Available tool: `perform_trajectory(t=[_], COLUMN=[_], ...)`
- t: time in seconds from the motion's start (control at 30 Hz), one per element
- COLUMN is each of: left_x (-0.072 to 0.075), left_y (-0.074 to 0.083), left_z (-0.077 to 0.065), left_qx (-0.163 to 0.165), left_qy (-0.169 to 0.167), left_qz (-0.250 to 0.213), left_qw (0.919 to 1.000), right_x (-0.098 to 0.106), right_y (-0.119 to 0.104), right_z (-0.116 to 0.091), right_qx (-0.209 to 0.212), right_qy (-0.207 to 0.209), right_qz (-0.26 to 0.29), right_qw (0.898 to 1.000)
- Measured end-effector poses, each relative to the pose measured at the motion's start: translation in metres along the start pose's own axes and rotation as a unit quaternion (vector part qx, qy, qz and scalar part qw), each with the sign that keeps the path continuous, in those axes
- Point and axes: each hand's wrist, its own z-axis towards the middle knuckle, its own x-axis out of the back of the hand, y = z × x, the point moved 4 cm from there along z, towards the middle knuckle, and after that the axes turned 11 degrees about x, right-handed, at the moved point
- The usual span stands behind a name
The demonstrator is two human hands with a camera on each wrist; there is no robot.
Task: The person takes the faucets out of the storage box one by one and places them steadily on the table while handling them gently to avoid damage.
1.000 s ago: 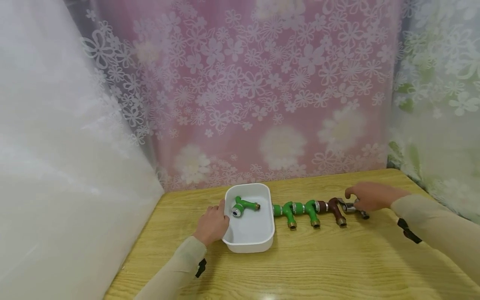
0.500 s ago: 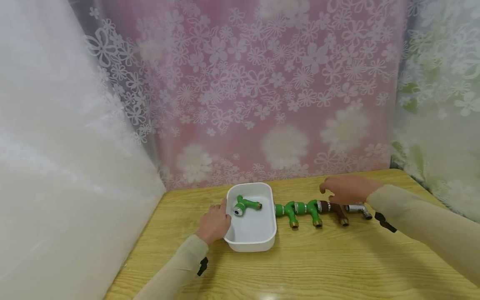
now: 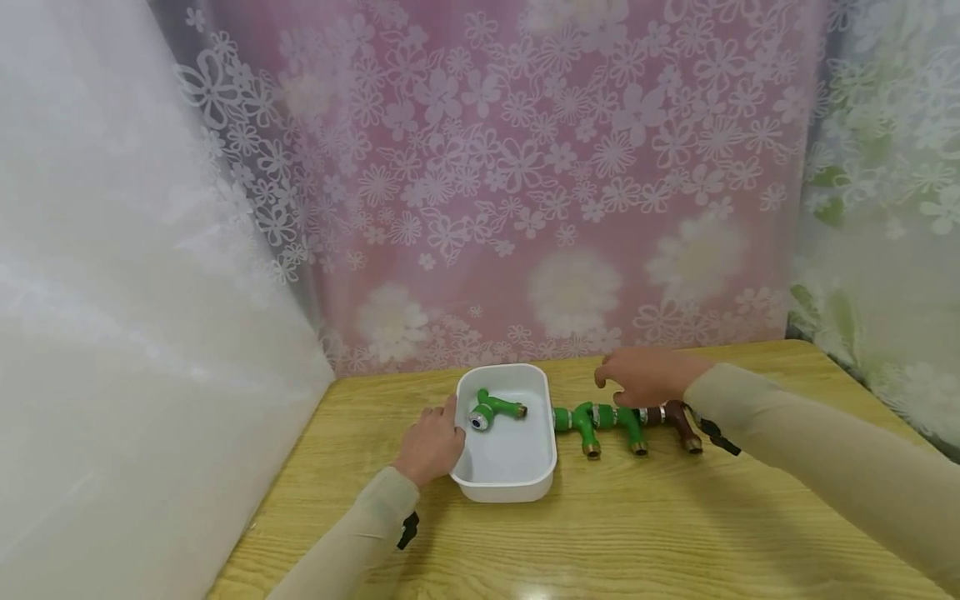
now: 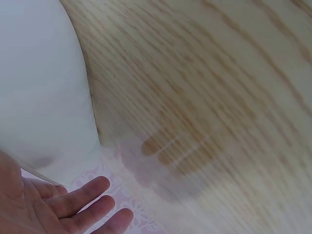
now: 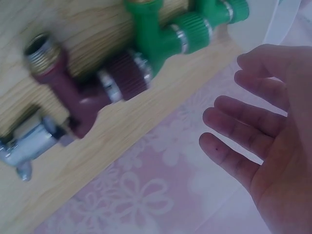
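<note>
My left hand (image 3: pixel 429 443) holds the left rim of a white plastic tub (image 3: pixel 506 482), its thumb over the edge; the left wrist view shows the other fingers loosely extended outside the wall. Inside the tub lies a green tap (image 3: pixel 500 409) with a brass-coloured spout end. My right hand (image 3: pixel 651 375) hovers above the row of taps, fingers loosely bent, holding nothing. Two green taps, one tap (image 3: pixel 587 425) nearest the tub and another tap (image 3: pixel 634 433) beside it, lead to a maroon tap (image 5: pixel 80 105). A chrome tap (image 5: pixel 34 141) ends the row, hidden behind my sleeve in the head view.
The taps lie in a line on the wooden table (image 3: pixel 600 525), right of the tub. A pink flowered curtain (image 3: pixel 480 200) hangs behind the table's far edge. White sheeting (image 3: pixel 150 333) hangs at the left, and a green-patterned curtain (image 3: pixel 877 275) at the right.
My right hand has moved left from over the chrome tap, past the maroon one, to above the green taps. My left hand stays on the tub; the camera view shifts slightly.
</note>
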Motion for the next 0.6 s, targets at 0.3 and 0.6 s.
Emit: perform_trajectory(t=[0.3,0.6], left_x=[-0.002,-0.001], left_y=[0.000,-0.001], left_z=[0.002,0.001], left_qx=[0.004,0.005], left_qy=[-0.006,-0.006], left_qz=[0.004,0.006], left_qw=[1.0000,1.0000], right_x=[0.002,0.001], right_y=[-0.019,-0.038], right_z=[0.033,0.067], right_qx=[0.014,0.040], right_qy=[0.001,0.007], right_qz=[-0.012,-0.005], right_qw=[1.000,0.999])
